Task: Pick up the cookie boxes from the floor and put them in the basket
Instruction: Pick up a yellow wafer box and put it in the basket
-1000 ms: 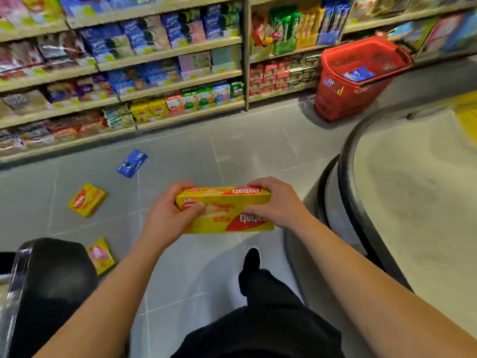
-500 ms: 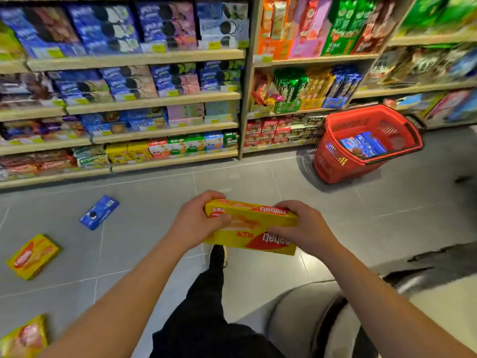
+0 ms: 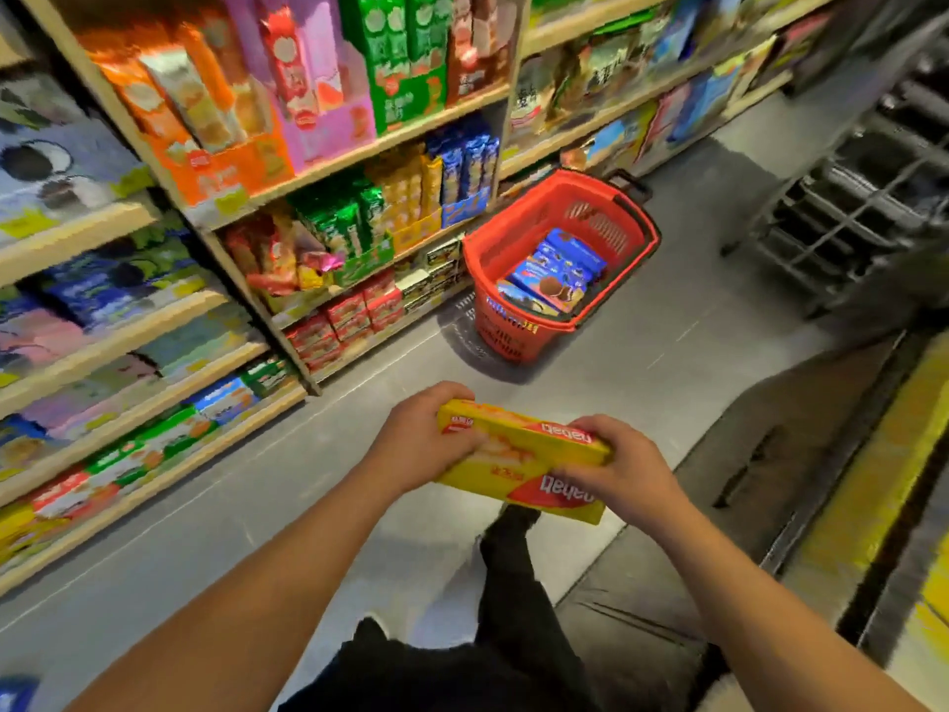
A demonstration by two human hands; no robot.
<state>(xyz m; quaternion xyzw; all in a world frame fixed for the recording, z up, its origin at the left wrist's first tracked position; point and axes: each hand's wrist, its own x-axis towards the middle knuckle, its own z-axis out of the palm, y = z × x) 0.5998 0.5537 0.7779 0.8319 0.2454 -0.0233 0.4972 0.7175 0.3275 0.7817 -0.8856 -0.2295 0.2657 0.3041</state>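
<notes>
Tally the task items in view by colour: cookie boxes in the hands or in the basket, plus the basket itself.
Yellow cookie box, gripped at its ends by the left hand and right hand: 1
Blue cookie boxes in the basket: at least 2, overlapping, exact count unclear
Red basket on the floor: 1
Total: at least 4

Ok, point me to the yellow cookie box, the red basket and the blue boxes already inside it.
yellow cookie box (image 3: 518,457): head view, front face between the hands.
red basket (image 3: 506,334): head view, near outer wall.
blue boxes (image 3: 557,274): head view, top box's face.
</notes>
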